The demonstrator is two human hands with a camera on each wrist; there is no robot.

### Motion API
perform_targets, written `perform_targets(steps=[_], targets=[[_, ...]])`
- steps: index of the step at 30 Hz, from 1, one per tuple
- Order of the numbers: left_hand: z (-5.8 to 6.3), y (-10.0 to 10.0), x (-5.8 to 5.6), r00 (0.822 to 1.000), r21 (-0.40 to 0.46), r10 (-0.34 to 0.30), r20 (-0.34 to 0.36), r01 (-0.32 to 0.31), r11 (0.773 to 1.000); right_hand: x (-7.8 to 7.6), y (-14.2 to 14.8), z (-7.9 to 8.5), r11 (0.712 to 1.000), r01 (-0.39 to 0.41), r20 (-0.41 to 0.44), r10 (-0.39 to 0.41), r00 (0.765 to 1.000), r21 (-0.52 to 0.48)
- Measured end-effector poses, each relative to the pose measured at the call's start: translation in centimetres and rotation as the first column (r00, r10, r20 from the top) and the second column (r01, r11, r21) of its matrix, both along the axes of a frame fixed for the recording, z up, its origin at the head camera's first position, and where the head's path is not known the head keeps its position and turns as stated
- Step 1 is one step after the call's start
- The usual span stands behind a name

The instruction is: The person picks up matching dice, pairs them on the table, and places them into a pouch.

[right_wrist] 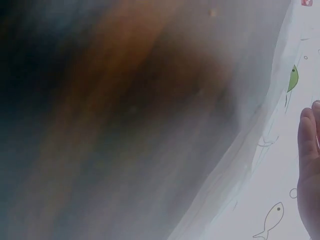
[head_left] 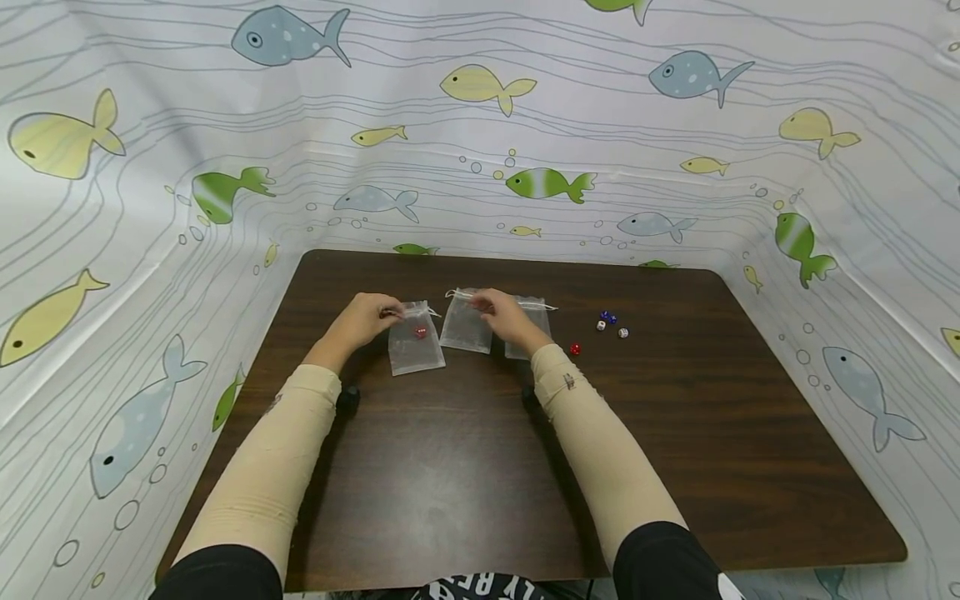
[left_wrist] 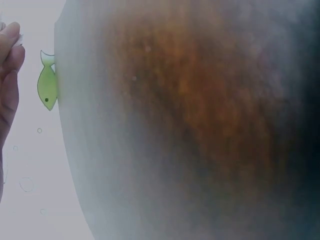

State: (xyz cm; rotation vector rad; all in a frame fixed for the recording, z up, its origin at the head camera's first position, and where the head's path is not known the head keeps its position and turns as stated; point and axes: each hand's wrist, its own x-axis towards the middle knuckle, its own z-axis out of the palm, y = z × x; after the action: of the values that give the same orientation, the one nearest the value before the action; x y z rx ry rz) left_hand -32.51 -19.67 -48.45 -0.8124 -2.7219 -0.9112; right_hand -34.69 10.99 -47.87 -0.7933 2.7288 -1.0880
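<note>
My left hand (head_left: 369, 318) pinches the top of a sheer white drawstring bag (head_left: 415, 357), and a bit of white shows at its fingertips in the left wrist view. A red die (head_left: 421, 332) shows through that bag. Over the upper right part of a second drawstring bag (head_left: 465, 333) is my right hand (head_left: 508, 317), its fingers fairly straight in the right wrist view. A third drawstring bag (head_left: 534, 313) lies partly hidden beneath the right hand and wrist.
To the right on the dark wooden table (head_left: 450, 483) lie blue dice (head_left: 609, 317), a white die (head_left: 602, 326), another white die (head_left: 623, 332) and a loose red die (head_left: 575, 349). A fish-print curtain (head_left: 435, 108) surrounds the table's back and sides.
</note>
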Motion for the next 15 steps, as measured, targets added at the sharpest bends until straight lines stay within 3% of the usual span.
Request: perform_targets(steps=[15], targets=[[-0.2, -0.3, 0.0, 1.0, 0.004, 0.003, -0.002, -0.003, 1.0, 0.3, 1.8, 0.0, 1.0, 0.01, 0.03, -0.01, 0.999, -0.018]])
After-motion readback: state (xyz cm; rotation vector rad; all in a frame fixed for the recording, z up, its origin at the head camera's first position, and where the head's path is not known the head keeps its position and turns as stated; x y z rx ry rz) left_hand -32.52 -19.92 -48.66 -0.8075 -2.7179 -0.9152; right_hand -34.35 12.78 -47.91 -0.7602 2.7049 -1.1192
